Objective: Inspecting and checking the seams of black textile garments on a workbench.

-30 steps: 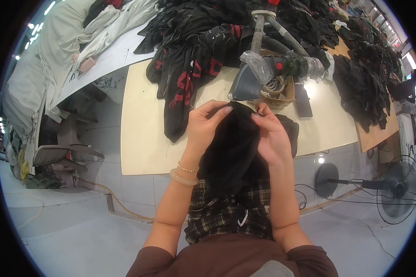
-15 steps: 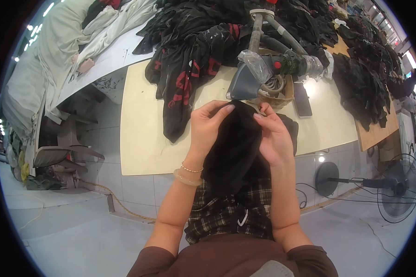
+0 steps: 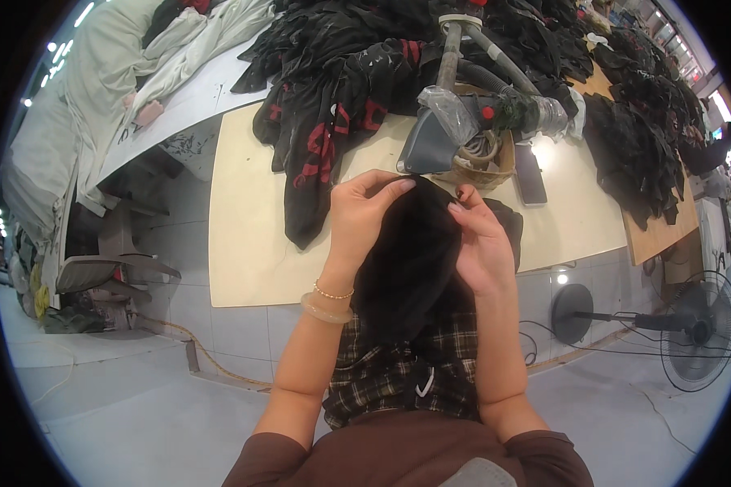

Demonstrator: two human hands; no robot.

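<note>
Head view shows the left hand (image 3: 357, 213) and right hand (image 3: 482, 243) pinching a black cloth (image 3: 406, 264) along its far edge.

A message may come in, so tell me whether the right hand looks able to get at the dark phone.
Probably yes: the dark phone lies uncovered on the table beyond the right hand, which would likely have to release the black cloth first.
</note>
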